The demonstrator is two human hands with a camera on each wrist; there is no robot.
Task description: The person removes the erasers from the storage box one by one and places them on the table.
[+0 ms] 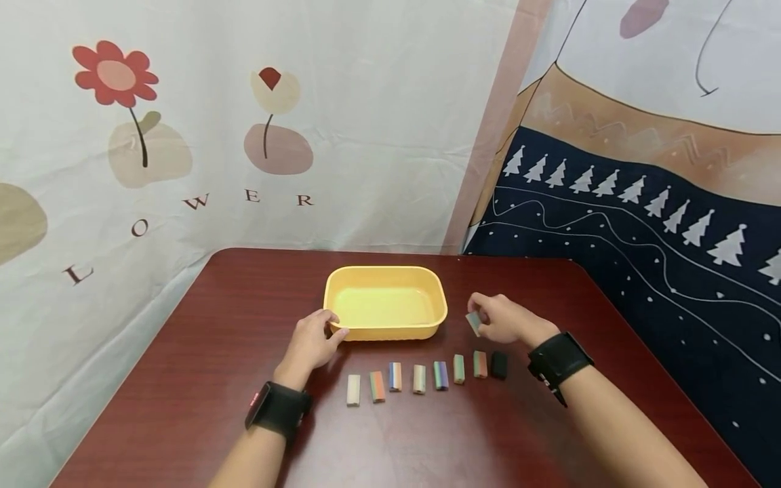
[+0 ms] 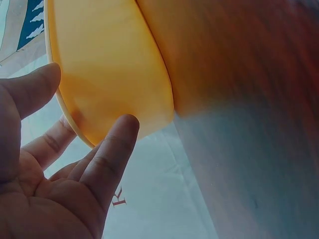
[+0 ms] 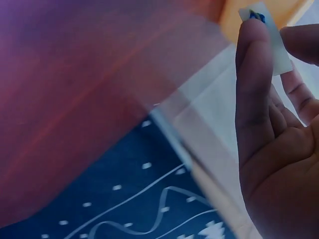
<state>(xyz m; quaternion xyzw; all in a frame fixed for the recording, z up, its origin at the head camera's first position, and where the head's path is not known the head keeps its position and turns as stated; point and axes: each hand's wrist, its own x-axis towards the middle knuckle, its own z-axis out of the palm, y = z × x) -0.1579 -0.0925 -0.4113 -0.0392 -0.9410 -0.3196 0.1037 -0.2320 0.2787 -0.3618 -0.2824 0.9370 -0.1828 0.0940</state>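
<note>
Tabletop: pinched block [image 1: 473,322] (yellow tray [image 1: 386,331] nearby)

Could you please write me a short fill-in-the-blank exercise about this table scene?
1. The left hand touches the rim of the ____ tray.
2. The right hand pinches one small ____.
3. The row of blocks on the table counts ____ pieces.
4. The block at the row's right end is ____.

Missing words: yellow; block; eight; black

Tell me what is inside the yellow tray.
The shallow yellow plastic tray shows only its bare yellow floor; no piece lies in it. The near wall hides a thin strip of floor. The left hand touches its near-left corner.
</note>
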